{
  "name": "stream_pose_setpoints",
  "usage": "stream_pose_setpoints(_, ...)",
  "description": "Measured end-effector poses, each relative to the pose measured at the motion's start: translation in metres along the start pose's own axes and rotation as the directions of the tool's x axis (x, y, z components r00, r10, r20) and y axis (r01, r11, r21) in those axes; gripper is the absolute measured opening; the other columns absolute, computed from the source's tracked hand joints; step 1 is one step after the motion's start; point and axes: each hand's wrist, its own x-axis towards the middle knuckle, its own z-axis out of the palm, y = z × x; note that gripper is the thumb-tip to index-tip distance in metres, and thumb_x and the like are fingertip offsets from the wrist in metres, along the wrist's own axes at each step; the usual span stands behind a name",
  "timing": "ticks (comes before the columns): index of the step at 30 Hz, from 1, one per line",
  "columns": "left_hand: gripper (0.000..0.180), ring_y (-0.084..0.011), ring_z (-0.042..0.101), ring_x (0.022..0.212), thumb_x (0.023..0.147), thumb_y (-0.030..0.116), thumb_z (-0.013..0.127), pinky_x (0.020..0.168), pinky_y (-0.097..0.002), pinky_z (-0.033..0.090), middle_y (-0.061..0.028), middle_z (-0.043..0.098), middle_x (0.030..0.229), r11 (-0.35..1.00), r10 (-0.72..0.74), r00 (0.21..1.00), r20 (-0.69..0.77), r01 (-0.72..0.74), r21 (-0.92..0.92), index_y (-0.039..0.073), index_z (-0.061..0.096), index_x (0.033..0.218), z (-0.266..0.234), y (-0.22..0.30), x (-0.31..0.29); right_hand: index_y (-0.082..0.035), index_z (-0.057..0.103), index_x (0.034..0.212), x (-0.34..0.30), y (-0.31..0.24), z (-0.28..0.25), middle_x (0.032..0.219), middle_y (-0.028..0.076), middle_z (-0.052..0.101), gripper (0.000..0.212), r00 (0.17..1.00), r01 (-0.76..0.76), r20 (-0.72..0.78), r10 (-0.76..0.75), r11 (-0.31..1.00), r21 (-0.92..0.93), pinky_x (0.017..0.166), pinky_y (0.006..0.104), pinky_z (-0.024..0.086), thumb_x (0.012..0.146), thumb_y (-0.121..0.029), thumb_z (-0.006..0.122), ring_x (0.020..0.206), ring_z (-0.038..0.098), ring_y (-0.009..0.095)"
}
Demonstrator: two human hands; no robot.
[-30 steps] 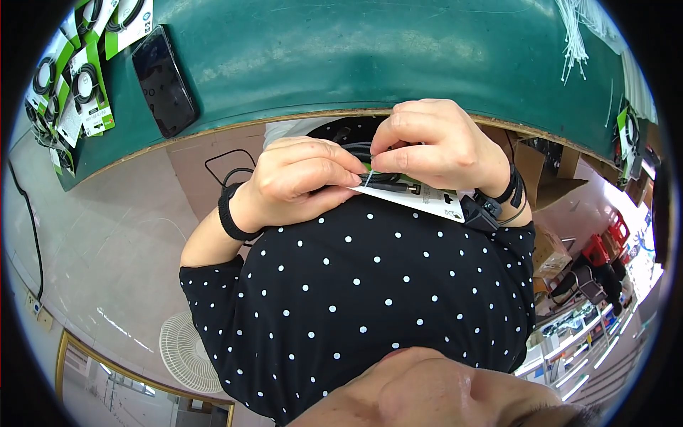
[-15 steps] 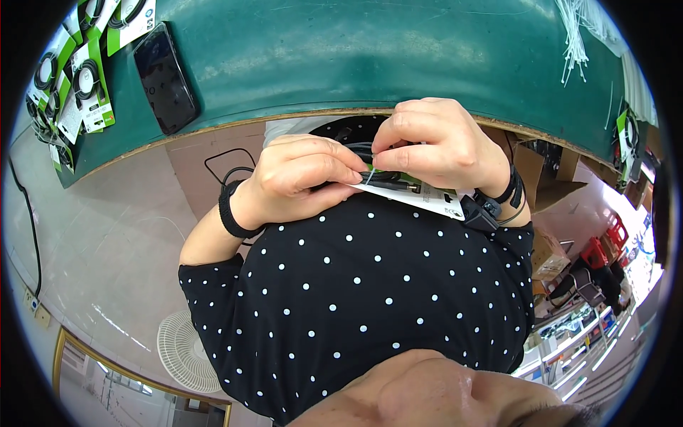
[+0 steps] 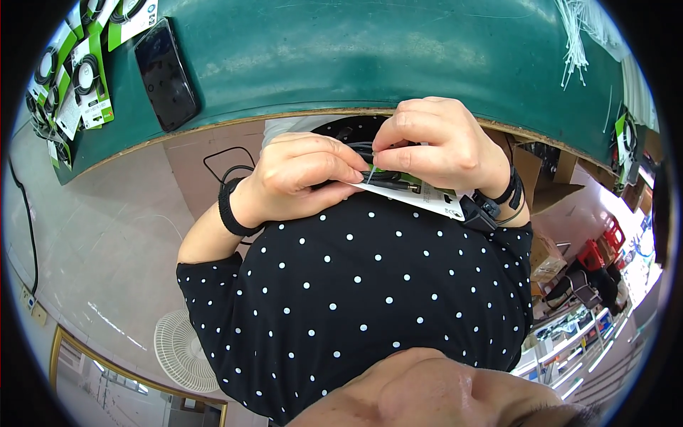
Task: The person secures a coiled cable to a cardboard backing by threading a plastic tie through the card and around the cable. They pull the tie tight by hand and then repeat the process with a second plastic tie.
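Note:
Close to my chest, just off the table's near edge, I have a white and green backing card (image 3: 440, 202) with a coiled black cable (image 3: 390, 181) on it. My left hand (image 3: 302, 174) is closed, gripping the card and cable at their left end. A thin white cable tie (image 3: 372, 173) stands up from the cable, and my right hand (image 3: 441, 146) pinches its upper end between thumb and forefinger. A metal plug tip shows on the cable below the right hand. My fingers hide part of the coil and the far side of the card.
A green worktop (image 3: 341, 64) curves ahead of me. On its left lie a black phone (image 3: 168, 78) and several carded cables (image 3: 87, 80). White cable ties (image 3: 573, 46) lie far right, near another carded cable (image 3: 626, 139). A white fan (image 3: 181, 350) stands low left; a cardboard box (image 3: 551, 171) is right.
Both hands keep almost the same position and grip on the card and cable tie. The view has shifted very slightly.

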Motion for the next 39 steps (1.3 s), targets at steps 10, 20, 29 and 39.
stream_pose_setpoints(10,0.02,-0.0283,0.072,0.077,0.066,-0.003,0.079,0.068,-0.0358,0.06,-0.0132,0.071,0.086,0.994,0.108,0.994,0.019,-0.109,0.026,-0.001,0.069,0.082,-0.001,-0.001,0.002,-0.003,0.069,0.084,0.002,-0.004,-0.001,0.084,0.007,0.065,0.016,1.0,0.019,0.013,-0.019,1.0,-0.021,0.051,0.0302,0.048,0.069,-0.009,0.07,0.064,0.062,0.019)
stream_pose_setpoints(20,0.02,-0.0293,0.071,0.076,0.067,-0.004,0.079,0.07,-0.0379,0.06,-0.0145,0.071,0.085,0.988,0.151,0.988,0.026,-0.152,0.023,-0.002,0.068,0.083,-0.001,-0.001,0.006,-0.004,0.069,0.088,0.002,-0.012,-0.006,0.087,0.007,0.065,0.022,0.998,0.058,0.026,-0.055,0.994,-0.094,0.052,0.0279,0.047,0.068,-0.012,0.071,0.065,0.061,0.019)
stream_pose_setpoints(29,0.022,-0.0304,0.071,0.075,0.067,-0.004,0.079,0.069,-0.039,0.06,-0.0152,0.07,0.087,0.978,0.202,0.979,0.018,-0.203,0.052,-0.003,0.067,0.085,-0.002,0.002,0.005,-0.004,0.068,0.087,0.003,-0.017,-0.007,0.087,0.007,0.065,0.024,0.998,0.069,0.016,-0.068,0.993,-0.091,0.052,0.0278,0.047,0.065,-0.013,0.071,0.065,0.061,0.018)
stream_pose_setpoints(39,0.018,-0.0263,0.07,0.076,0.068,-0.001,0.08,0.066,-0.0329,0.058,-0.0112,0.07,0.087,0.977,0.195,0.981,0.004,-0.195,0.083,0.0,0.069,0.083,0.001,0.001,0.003,-0.004,0.068,0.086,0.002,-0.019,-0.007,0.087,0.007,0.065,0.025,0.997,0.077,0.037,-0.073,0.989,-0.13,0.051,0.0275,0.047,0.063,-0.012,0.07,0.066,0.061,0.018)
